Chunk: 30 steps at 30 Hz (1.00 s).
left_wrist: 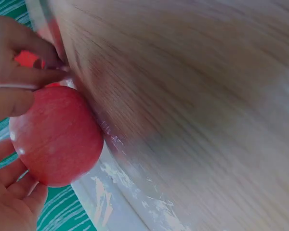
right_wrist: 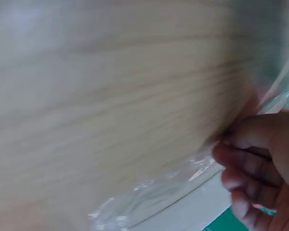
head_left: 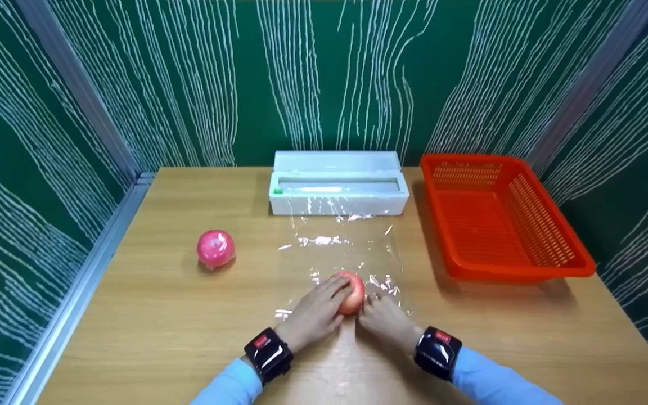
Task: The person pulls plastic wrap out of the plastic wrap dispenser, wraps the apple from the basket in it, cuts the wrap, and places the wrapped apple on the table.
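Red labels [head_left: 261,341] on wristbands [head_left: 272,363], too small to read. Left hand [head_left: 314,310] clamped on red fruit [head_left: 354,295], between both hands; right hand [head_left: 386,318] just beside it, pinching clear film [head_left: 324,241].

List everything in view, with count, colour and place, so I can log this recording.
apple: 1, red, between the hands
film: 1 sheet, clear, from the box toward the hands
box: 1, white, back middle of the table, lid up
pink ball-like thing: 1, pink, left on the table
basket: 1, orange-red, right on the table
table: 1, light wood, under everything
walls: 3, green with white lines, back and sides
posts: 2, grey, back corners
left hand: 1, on the apple
right hand: 1, pinching film
wristbands: 2, black, wrists
sleeves: 2, light blue, forearms
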{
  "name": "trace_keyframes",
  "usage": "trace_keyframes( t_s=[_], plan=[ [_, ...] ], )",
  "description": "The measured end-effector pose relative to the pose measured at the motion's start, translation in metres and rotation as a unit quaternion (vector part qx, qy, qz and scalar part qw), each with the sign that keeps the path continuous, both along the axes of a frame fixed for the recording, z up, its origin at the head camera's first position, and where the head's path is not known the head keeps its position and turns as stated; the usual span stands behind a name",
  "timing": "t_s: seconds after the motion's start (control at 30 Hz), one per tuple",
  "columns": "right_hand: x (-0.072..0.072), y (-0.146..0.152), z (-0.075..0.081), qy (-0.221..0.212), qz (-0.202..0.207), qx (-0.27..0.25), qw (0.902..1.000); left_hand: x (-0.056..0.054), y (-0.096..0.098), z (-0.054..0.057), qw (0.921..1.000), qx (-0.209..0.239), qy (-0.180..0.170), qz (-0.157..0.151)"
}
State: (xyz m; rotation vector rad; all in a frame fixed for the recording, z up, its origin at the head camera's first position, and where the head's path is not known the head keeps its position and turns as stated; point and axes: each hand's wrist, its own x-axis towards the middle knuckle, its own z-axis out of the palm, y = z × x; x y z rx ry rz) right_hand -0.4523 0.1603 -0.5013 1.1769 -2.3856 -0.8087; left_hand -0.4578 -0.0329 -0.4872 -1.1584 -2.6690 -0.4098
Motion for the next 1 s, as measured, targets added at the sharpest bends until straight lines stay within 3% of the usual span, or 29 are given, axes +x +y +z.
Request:
trace_keyframes(
  t_s=[0.07,0.2,0.43,0.53,0.63,0.73,0.83,1.0],
  plan=[
    [-0.005,0.002,0.003,0.002,0.004,-0.020,0.9998,-0.005,0.001,0.002,1.0000,0.002,0.001,0.003],
    [-0.007,0.003,0.008,-0.048,-0.006,-0.101,0.9938,-0.009,0.002,0.000,0.9999,-0.008,0.008,0.006],
    [-0.006,0.002,0.007,-0.107,-0.012,-0.258,0.9601,-0.014,0.012,-0.019,0.9934,-0.072,0.080,0.037],
    [-0.007,0.002,0.006,-0.118,-0.002,-0.303,0.9457,-0.017,0.014,-0.026,0.9897,-0.061,0.121,0.047],
    [-0.009,0.002,0.007,-0.117,0.000,-0.323,0.9391,-0.021,0.014,-0.028,0.9870,-0.048,0.144,0.052],
    [-0.009,0.001,0.007,-0.121,-0.004,-0.332,0.9354,-0.020,0.014,-0.029,0.9884,-0.054,0.128,0.062],
    [-0.009,0.000,0.007,-0.131,-0.009,-0.342,0.9306,-0.014,0.016,-0.026,0.9869,-0.087,0.102,0.089],
    [-0.014,0.000,0.010,-0.131,-0.015,-0.349,0.9277,-0.010,0.024,-0.020,0.9716,-0.159,0.094,0.148]
  ],
)
